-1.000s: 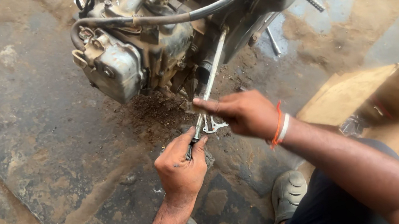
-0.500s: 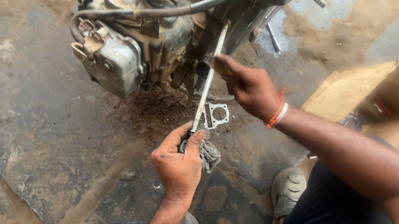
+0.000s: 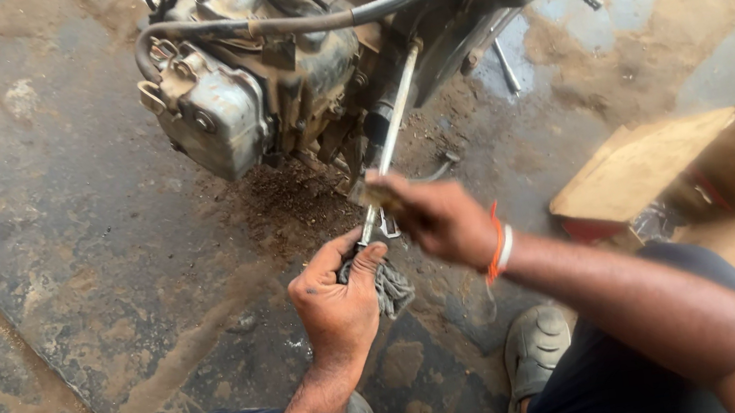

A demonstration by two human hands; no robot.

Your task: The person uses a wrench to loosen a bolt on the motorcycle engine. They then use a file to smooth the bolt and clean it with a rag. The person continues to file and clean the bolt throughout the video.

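Crouching over the stone floor (image 3: 61, 278), the left hand (image 3: 338, 302) is clenching a grey rag (image 3: 390, 288) and the metal rod's (image 3: 388, 151) lower end below the engine (image 3: 271, 67); the blurred right hand (image 3: 436, 218) is gripping the rod higher.

A long, thin metal rod (image 3: 390, 127) is slanting down out of the underside of the engine (image 3: 271, 67), its upper end sitting among the engine's dark parts and its lower end pointing away from the engine toward the person. It is looking pale and shiny along its length. A grey, dirty rag (image 3: 390, 288) is bunching up at the rod's lower end, well below the engine, its crumpled folds hanging just beside the rod. A small metal bracket (image 3: 390, 227) is lying under the engine, close to the rod.
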